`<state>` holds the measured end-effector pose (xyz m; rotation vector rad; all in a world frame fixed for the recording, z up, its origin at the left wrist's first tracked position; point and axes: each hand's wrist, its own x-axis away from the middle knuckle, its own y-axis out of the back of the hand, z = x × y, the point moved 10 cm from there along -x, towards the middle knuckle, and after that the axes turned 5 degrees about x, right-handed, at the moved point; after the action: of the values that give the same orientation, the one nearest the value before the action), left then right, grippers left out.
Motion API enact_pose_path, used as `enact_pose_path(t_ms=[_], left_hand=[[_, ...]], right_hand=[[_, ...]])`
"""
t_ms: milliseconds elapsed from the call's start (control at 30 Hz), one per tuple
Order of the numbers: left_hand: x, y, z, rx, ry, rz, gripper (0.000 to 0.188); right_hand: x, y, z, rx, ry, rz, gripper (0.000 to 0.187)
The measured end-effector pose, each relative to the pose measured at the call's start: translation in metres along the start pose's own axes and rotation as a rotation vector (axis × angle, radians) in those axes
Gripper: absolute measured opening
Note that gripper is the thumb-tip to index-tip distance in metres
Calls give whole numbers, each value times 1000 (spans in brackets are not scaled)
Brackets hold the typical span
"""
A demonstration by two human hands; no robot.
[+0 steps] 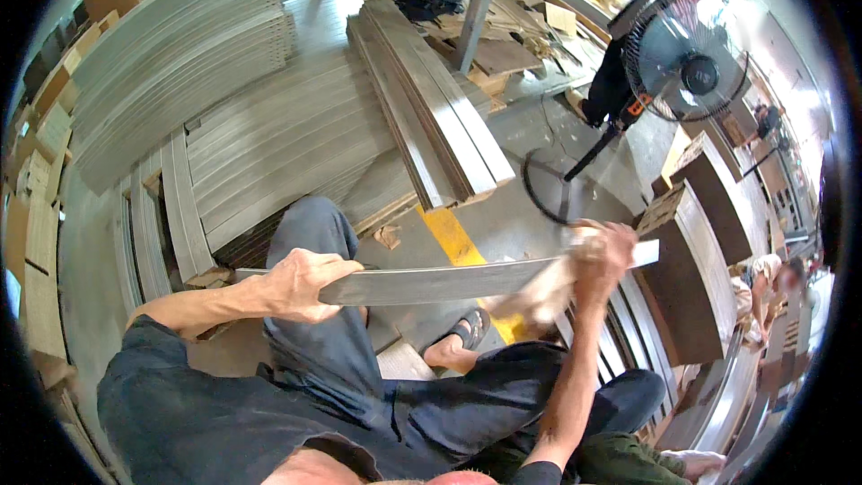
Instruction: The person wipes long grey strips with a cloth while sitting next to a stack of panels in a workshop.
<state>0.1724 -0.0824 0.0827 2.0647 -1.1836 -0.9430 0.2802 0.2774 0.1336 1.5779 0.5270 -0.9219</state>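
Observation:
A long grey slat [440,284] lies across my lap, above my knees. My left hand [303,286] is closed round it toward its left end. Near the other end, my right hand [607,256] wraps a beige cloth [546,295] against the slat. Motion smears the cloth and the fingers of that hand. The slat's right tip sticks out past my right hand, and its left end runs on behind my left wrist.
Ahead, a low stack of grey slats [287,144] carries a few long boards [431,108]. A taller slat stack [180,54] rises at far left. A standing fan [687,63], dark panels [687,283] and more slats are at right. Other people work beyond.

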Motion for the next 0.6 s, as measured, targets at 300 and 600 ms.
enact_pose_path(t_ms=[300,600], left_hand=[[40,10,-15,-9,16,39,67],[-19,-40,-42,140,18,7,73]], right_hand=[[49,34,-162,-415,-603,-195,23],[-1,20,-47,-1123,-772,-255,30]])
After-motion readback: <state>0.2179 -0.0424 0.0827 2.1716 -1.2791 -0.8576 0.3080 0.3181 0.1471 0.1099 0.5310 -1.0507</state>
